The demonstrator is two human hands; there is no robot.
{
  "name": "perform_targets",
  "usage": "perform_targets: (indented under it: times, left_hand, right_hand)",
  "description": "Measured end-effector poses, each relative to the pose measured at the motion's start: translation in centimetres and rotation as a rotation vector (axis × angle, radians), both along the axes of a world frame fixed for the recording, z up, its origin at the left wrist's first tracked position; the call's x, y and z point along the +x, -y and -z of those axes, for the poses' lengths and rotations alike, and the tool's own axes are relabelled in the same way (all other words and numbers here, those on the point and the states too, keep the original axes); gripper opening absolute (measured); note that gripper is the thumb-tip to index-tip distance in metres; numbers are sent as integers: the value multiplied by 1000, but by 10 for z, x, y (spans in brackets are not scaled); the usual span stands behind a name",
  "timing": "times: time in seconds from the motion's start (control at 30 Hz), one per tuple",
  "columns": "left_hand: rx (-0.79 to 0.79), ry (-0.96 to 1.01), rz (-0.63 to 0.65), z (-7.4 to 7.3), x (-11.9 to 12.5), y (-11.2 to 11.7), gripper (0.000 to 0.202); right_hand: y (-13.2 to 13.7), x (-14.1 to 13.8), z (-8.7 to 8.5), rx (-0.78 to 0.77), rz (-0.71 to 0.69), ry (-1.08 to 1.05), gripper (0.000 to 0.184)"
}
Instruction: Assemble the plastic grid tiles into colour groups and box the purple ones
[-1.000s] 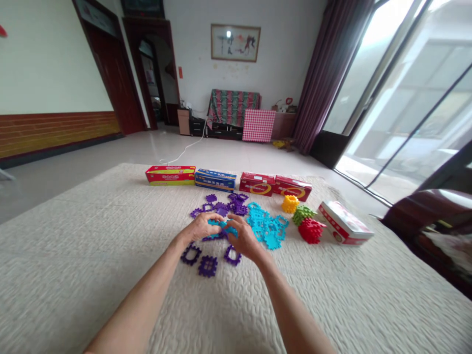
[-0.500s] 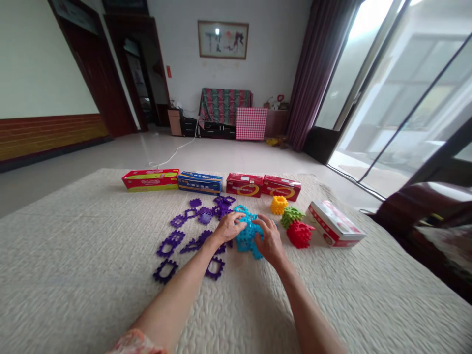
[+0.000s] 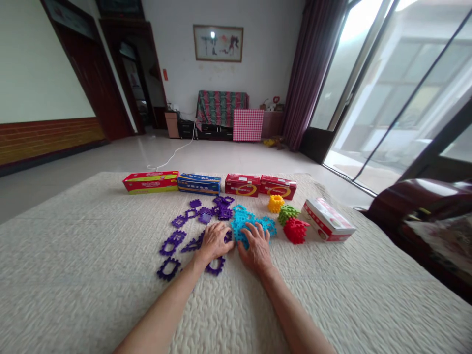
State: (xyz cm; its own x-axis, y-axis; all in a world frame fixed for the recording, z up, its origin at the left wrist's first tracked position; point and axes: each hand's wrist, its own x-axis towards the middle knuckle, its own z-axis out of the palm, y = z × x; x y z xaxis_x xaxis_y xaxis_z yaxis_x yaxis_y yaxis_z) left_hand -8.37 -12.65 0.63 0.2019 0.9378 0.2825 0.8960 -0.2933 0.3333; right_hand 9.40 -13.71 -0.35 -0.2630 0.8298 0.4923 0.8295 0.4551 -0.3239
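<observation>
Light-blue interlocking plastic pieces (image 3: 241, 217) lie in a pile at the middle of the quilted cover. My right hand (image 3: 257, 246) rests on the near side of this pile, fingers spread, and covers part of it. Over the near purple interlocking pieces (image 3: 191, 245), left of the blue ones, my left hand (image 3: 215, 242) lies with its fingers apart. Whatever sits under the palms is hidden. More purple pieces (image 3: 223, 209) are clustered beyond my left hand, and others are scattered to the left, among them a square frame (image 3: 159, 271).
Right of the blue pile stand a yellow assembled block (image 3: 275, 203), a green one (image 3: 287, 214) and a red one (image 3: 295, 231). A white-and-red box (image 3: 328, 220) flanks them. Along the back are a red-yellow box (image 3: 151, 182), a blue box (image 3: 199, 184) and two red boxes (image 3: 242, 185).
Both hands have come nearer to me, the left moving left off the blue pile to the purple pieces. The blue pieces now show spread wider to the right.
</observation>
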Motion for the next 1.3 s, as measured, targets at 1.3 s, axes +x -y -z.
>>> perform_targets:
  times: [1.3]
  left_hand:
    - [-74, -180, -55, -12, -39, -124, 31]
  right_hand:
    - [-4, 6, 1, -4, -33, -222, 27]
